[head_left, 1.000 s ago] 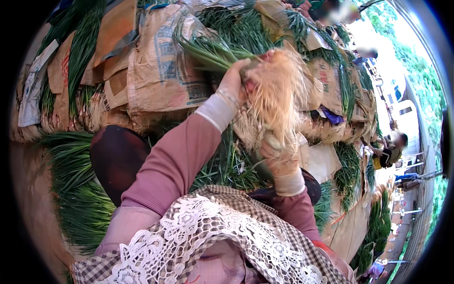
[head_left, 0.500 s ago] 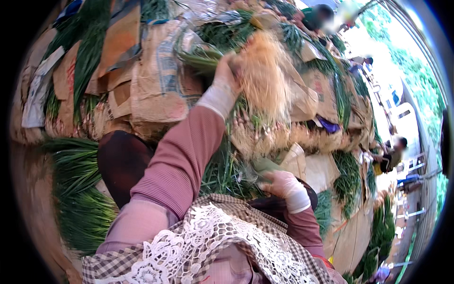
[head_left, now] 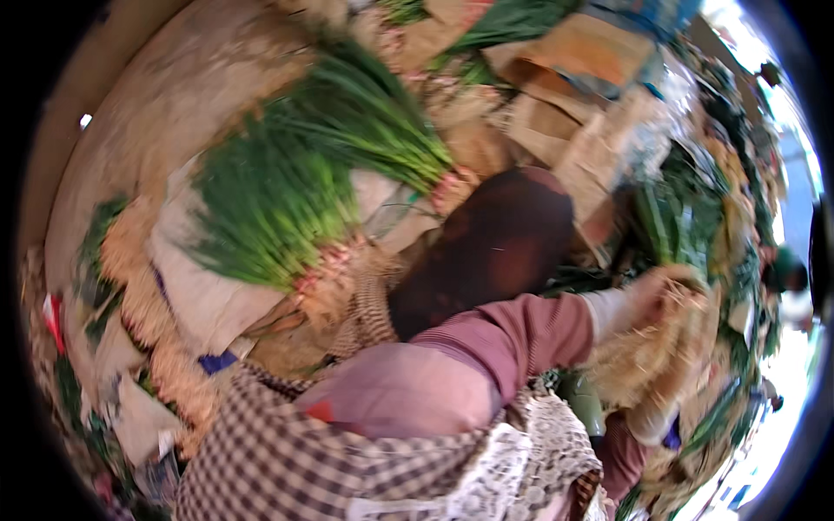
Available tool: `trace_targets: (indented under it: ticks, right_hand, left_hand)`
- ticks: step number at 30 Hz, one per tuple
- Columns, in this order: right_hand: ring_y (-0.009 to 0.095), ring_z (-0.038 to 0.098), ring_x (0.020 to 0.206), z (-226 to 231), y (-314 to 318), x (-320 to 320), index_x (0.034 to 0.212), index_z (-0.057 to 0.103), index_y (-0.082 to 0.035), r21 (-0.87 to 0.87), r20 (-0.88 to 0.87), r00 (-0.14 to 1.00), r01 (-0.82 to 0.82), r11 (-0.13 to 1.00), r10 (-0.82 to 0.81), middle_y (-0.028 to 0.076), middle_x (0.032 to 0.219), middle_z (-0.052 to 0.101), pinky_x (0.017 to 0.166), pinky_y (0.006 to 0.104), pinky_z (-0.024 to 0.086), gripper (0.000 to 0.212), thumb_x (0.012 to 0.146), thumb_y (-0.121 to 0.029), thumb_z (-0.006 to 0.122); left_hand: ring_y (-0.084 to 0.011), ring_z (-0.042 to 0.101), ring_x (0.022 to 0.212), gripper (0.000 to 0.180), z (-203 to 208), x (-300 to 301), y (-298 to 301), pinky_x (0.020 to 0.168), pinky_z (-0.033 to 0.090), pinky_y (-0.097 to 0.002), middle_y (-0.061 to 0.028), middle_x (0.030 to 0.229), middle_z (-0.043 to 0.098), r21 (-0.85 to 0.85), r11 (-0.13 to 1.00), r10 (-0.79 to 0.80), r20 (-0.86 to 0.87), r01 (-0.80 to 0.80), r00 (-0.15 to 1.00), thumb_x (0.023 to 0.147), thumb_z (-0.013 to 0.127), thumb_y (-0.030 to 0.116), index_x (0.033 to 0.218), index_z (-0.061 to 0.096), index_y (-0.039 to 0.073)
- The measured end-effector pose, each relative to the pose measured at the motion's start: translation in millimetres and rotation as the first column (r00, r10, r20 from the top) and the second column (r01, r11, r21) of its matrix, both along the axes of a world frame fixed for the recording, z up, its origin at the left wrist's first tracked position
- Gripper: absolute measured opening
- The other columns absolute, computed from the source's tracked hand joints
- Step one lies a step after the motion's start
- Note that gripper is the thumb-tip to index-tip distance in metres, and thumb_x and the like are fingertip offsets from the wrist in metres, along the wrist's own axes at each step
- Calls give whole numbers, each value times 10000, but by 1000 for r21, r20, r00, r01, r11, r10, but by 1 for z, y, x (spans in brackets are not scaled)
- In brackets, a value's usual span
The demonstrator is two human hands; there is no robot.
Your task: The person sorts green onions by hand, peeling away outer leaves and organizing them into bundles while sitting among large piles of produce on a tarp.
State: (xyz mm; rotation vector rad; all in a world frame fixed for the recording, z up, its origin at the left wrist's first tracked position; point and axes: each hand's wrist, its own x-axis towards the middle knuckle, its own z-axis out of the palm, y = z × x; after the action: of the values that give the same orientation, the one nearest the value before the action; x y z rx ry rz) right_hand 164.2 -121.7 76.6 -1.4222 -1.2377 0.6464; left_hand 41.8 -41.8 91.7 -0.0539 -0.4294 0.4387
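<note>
My left hand [head_left: 656,293], with a white cuff at its wrist, is closed around a bunch of spring onions [head_left: 641,352]. The bunch's pale, straw-coloured roots hang down between my hands. Green leaves [head_left: 673,221] show just beyond that hand; whether they belong to the bunch I cannot tell. My right hand [head_left: 682,369] is raised close against the roots, its fingers blurred and partly hidden. To the left, two bunches of spring onions with pink bulbs, a nearer one [head_left: 278,204] and a farther one [head_left: 373,122], lie side by side.
My dark-clothed knee [head_left: 495,243] stands between those bunches and my hands. Brown paper sacks [head_left: 591,52] cover produce at the back. A row of pale roots [head_left: 143,286] runs along the left, beside a light sheet [head_left: 208,304]. People [head_left: 786,273] appear blurred at the far right.
My view has swung to the left, so the hands now appear at the right. My left hand still holds the bunch, lower and nearer me; my right hand has come up beside its roots.
</note>
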Motion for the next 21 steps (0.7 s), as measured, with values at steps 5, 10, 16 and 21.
trace_targets:
  ticks: [5, 10, 16, 21]
  right_hand:
    - [209, 412, 1061, 37, -6, -45, 1148, 395, 8, -2, 347, 922, -184, 983, 173, 155, 1148, 424, 874, 296, 332, 493, 793, -327, 460]
    - [247, 367, 1107, 63, 0, -127, 1189, 353, -6, -55, 636, 605, -585, 810, 480, 172, 1194, 379, 909, 339, 287, 604, 763, -421, 459]
    - [293, 313, 1161, 85, 10, -252, 1238, 304, -23, -21, 868, 133, -952, 305, 478, 192, 1250, 325, 951, 391, 232, 739, 728, -534, 458]
    - [279, 301, 1190, 92, 38, -304, 1257, 282, -7, 202, 873, 273, -957, 210, 404, 183, 1276, 317, 971, 402, 222, 815, 720, -594, 458]
  left_hand:
    - [-112, 512, 462, 238, 83, -68, -25, 413, 425, -196, -72, 646, 576, -31, 955, 294, 174, -293, 940, 786, 490, 250, 733, 567, 31]
    - [-136, 532, 469, 155, 91, -160, -38, 472, 438, -215, -75, 592, 576, 338, 763, 566, 59, -550, 822, 746, 501, 137, 710, 593, 18]
    - [-133, 568, 588, 197, 57, -298, -74, 527, 463, -219, -93, 702, 603, 715, 447, 889, -289, -538, 355, 747, 524, 160, 800, 593, -17]
    - [-186, 589, 498, 370, 2, -406, -82, 371, 483, -213, -200, 756, 585, 879, 205, 942, -296, -431, -156, 731, 524, 234, 928, 519, -79]
